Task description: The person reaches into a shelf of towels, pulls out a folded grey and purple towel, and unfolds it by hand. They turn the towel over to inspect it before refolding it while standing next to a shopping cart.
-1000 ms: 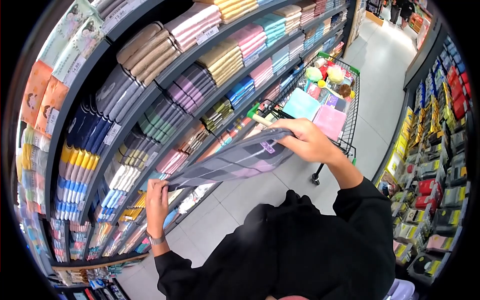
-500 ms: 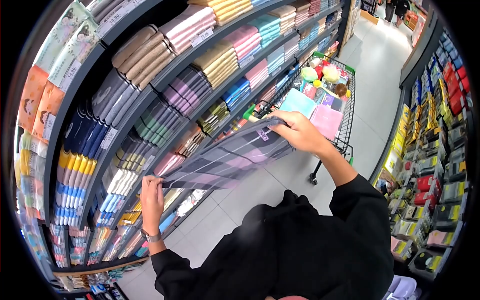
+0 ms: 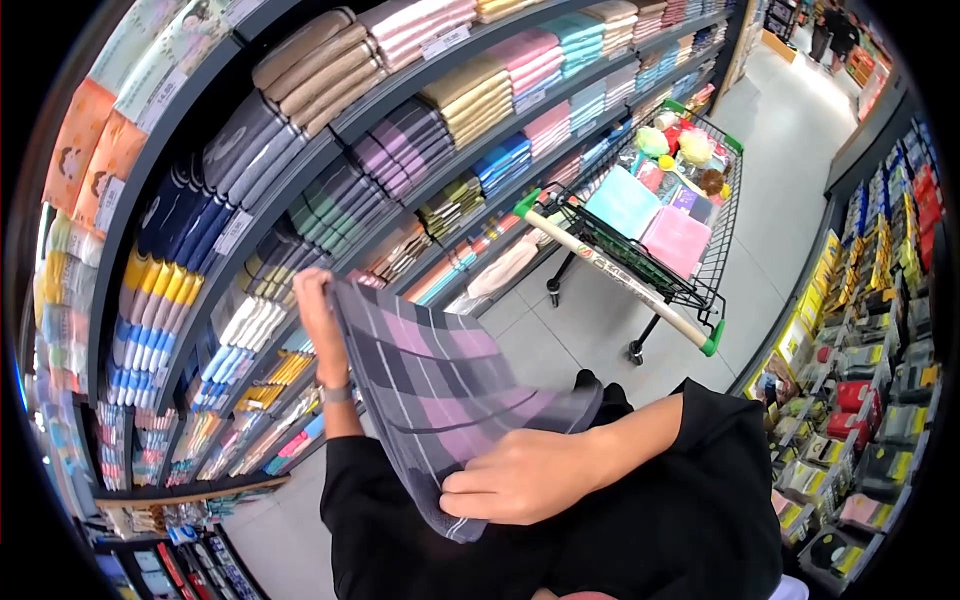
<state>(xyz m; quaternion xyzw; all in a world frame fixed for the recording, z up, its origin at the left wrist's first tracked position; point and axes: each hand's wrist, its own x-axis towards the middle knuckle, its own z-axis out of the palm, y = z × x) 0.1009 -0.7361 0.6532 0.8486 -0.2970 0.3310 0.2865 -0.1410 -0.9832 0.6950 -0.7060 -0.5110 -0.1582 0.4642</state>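
A grey and purple plaid towel (image 3: 430, 365) hangs between my two hands in front of my body. My left hand (image 3: 318, 315) is raised near the shelves and pinches the towel's upper left corner. Lower down, close to my black top, my right hand (image 3: 525, 478) has its fingers closed on the bottom edge. The towel's right side sags loose and is blurred by motion. Folded purple plaid towels (image 3: 403, 148) of similar pattern lie on the shelf beyond it.
Stacked folded towels fill the shelves (image 3: 350, 120) on the left. A shopping cart (image 3: 620, 275) holding pink and blue packs and other goods stands ahead on the tiled floor (image 3: 770, 190). Hanging packets line a rack (image 3: 850, 390) on the right. People (image 3: 838, 35) are far down the aisle.
My right hand has come down and inward from near the cart with its end of the towel. My left hand has risen, so the towel now hangs steeply. The cart's handle has come into view.
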